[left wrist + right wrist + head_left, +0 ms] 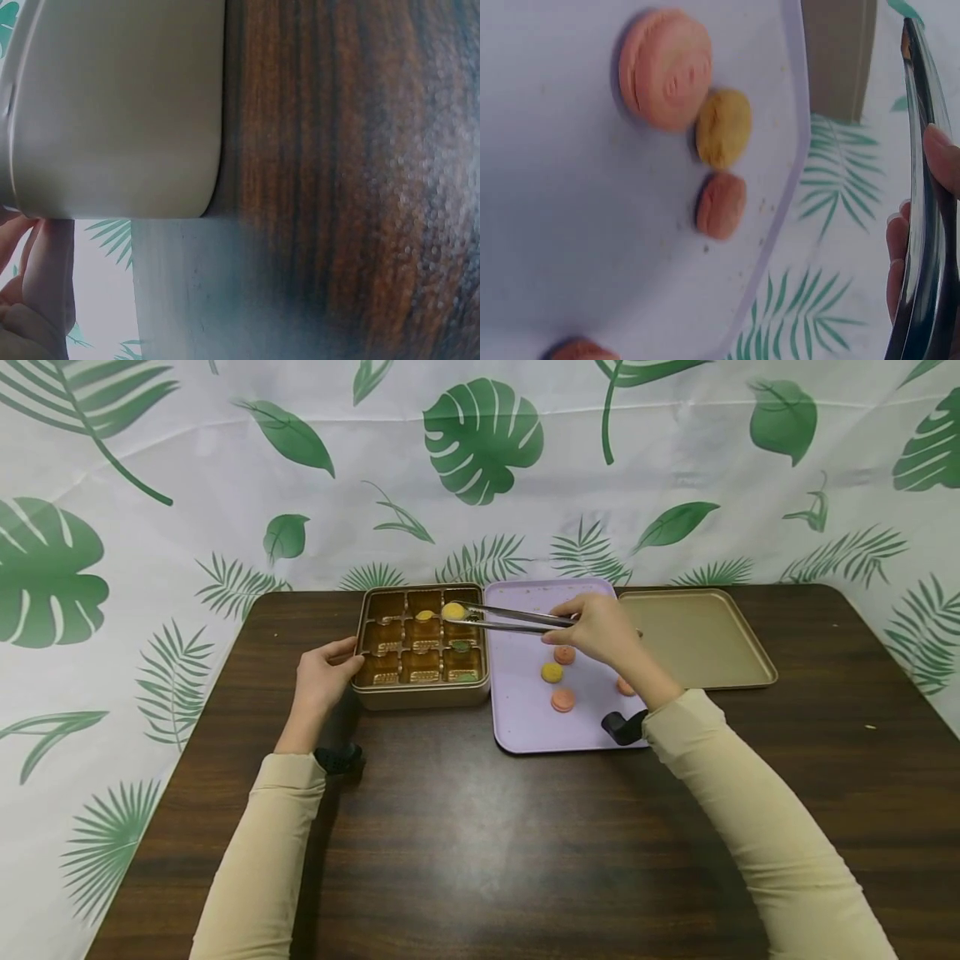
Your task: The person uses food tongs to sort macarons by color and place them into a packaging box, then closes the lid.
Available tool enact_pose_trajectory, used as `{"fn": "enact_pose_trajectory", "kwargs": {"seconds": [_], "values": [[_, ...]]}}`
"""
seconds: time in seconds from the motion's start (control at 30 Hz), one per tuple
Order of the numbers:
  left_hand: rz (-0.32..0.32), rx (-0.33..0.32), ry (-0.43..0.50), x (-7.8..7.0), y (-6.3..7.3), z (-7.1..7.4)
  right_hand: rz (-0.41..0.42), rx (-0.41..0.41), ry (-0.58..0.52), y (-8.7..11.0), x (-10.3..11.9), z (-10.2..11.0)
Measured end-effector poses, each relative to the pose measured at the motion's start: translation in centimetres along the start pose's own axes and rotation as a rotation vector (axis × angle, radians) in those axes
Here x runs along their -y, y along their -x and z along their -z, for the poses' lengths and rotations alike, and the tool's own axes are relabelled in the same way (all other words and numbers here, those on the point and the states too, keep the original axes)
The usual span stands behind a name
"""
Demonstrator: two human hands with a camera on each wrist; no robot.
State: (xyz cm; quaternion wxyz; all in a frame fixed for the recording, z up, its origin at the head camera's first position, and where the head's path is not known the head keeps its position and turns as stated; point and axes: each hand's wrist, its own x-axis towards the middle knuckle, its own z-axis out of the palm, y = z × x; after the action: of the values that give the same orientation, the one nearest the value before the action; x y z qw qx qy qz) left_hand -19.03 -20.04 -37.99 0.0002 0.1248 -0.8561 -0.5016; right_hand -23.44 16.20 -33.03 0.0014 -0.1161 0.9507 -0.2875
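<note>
My right hand (596, 627) grips metal tongs (517, 619); the thumb and fingers on them also show in the right wrist view. A yellow macaron (453, 611) sits between the tongs' tips, over the gold box (420, 697). The box holds a divided insert with several compartments; something yellow (425, 615) and something green (461, 646) show inside it. My left hand (321, 677) touches the box's left side with fingers and thumb fairly straight. On the lilac tray (525, 727) lie a yellow macaron (552, 672) and several pink macarons (563, 699).
A flat gold lid (682, 635) lies right of the lilac tray, partly behind it. Crumbs dot the tray. The dark wooden table (480, 843) meets a leaf-patterned backdrop (480, 527) at its far edge.
</note>
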Motion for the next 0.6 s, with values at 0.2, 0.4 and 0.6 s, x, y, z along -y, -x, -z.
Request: {"fn": "enact_pose_trajectory", "kwargs": {"seconds": [0.2,0.4,0.6], "values": [[0.002,-0.002,-0.005,-0.1,0.0,0.0,-0.034,0.054,0.003,-0.1,1.0,-1.3],[-0.005,0.005,-0.003,-0.1,0.1,0.1,-0.016,0.084,0.037,-0.4,1.5,-2.4],[-0.008,0.015,0.002,-0.1,0.2,0.2,0.004,0.079,0.068,-0.4,1.9,-2.8]]}}
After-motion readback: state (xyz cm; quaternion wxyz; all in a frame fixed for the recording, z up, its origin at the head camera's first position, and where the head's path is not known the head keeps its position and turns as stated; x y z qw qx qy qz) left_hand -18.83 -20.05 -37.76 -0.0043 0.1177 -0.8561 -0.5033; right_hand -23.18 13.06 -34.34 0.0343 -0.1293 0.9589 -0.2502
